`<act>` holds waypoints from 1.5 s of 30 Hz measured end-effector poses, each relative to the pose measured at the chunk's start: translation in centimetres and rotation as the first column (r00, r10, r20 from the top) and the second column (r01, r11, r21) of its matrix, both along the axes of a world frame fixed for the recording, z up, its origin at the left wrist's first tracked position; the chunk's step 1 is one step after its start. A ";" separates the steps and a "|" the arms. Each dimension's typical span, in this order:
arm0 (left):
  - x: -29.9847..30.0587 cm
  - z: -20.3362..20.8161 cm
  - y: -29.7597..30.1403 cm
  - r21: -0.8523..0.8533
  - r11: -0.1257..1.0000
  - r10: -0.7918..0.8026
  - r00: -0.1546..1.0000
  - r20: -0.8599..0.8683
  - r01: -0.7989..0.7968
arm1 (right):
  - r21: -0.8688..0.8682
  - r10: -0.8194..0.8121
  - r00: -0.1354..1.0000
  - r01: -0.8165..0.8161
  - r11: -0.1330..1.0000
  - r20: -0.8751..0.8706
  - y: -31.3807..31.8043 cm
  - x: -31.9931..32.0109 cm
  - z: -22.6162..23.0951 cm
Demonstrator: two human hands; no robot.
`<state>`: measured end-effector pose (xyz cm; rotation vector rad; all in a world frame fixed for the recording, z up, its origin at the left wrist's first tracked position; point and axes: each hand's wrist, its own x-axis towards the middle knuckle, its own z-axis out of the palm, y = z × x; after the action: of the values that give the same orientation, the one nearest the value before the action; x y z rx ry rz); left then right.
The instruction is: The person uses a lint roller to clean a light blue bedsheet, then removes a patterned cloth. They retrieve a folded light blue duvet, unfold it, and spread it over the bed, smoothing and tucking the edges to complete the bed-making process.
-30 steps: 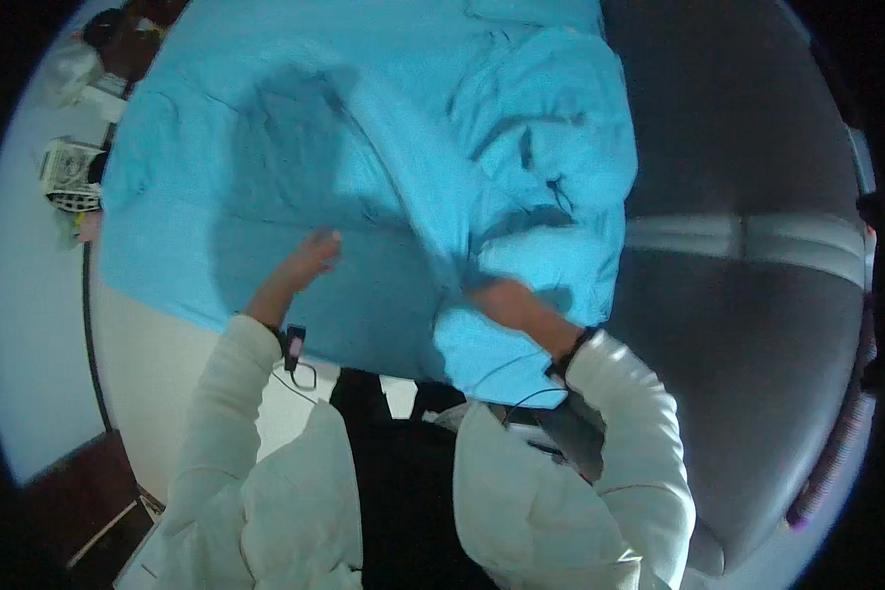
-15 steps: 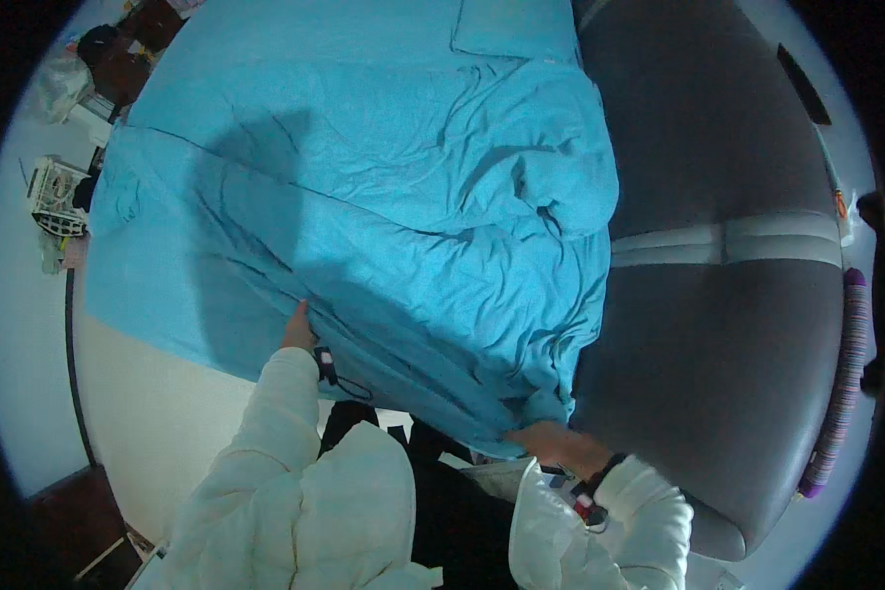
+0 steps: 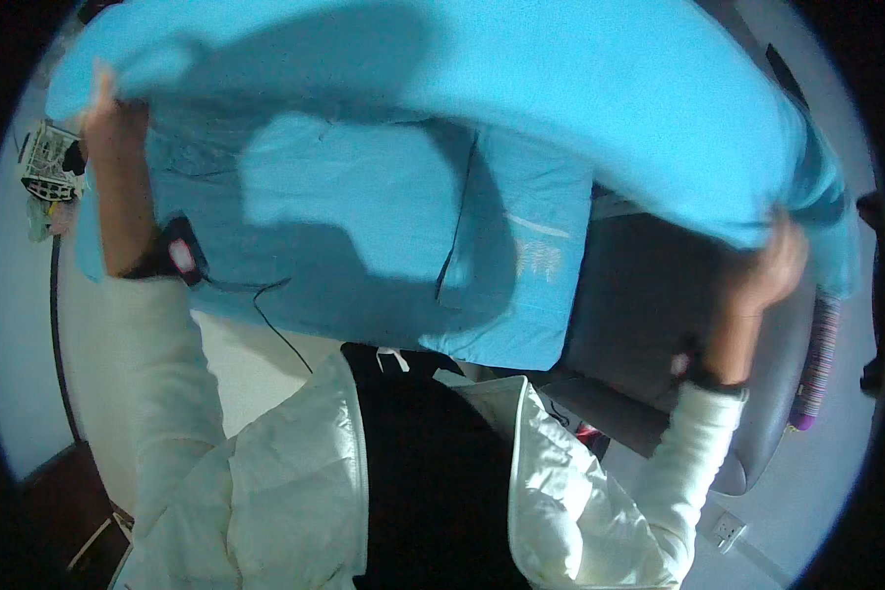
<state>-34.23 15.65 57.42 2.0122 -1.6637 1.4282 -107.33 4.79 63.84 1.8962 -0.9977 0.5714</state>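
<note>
A large blue blanket point(image 3: 521, 69) is lifted and spread in the air across the top of the view, its near edge bowed. My left hand point(image 3: 116, 123), at the far left, is closed on one end of that edge. On the right, my right hand point(image 3: 775, 264) grips the other end, slightly blurred by motion. Below the blanket lies a blue bed sheet point(image 3: 324, 187) on the bed, with a flat blue piece point(image 3: 526, 285) bearing a faint pale print at its right. A dark wristband with a small box point(image 3: 182, 251) sits on my left wrist, and a thin cable trails from it.
The grey padded headboard point(image 3: 639, 295) borders the bed on the right. Beside it stands a striped roll point(image 3: 816, 364) with a purple end. A white wire basket point(image 3: 51, 162) is at the far left. A wall socket point(image 3: 728, 531) shows at the lower right.
Both hands have risen and moved apart, the left up and leftward, the right up and rightward. The blanket has come off the bed into the air, exposing the sheet and the flat blue piece.
</note>
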 end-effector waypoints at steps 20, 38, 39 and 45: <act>-23.2 -49.5 27.2 0.645 0.703 0.642 -0.658 -0.394 0.301 | 0.719 0.159 0.775 0.628 -0.299 -0.611 18.5 -3.4 -46.6; -5.8 -22.8 56.8 0.152 0.909 -0.293 -0.856 -0.426 -0.387 | 0.926 0.407 0.907 0.241 -0.289 -0.109 20.4 34.3 -45.9; -4.0 -22.8 60.4 0.158 0.884 -0.336 -0.835 -0.436 -0.439 | 0.928 0.399 0.903 0.275 -0.254 -0.158 22.3 37.5 -46.0; 3.0 -24.7 80.6 0.058 0.579 -0.691 -0.528 -0.493 -0.813 | 0.957 0.673 0.725 0.276 -0.091 -0.145 34.8 56.0 -47.0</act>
<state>-31.23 96.23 32.72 1.3239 0.5654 -0.4941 -51.31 39.60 16.87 3.2936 -0.4554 -1.1927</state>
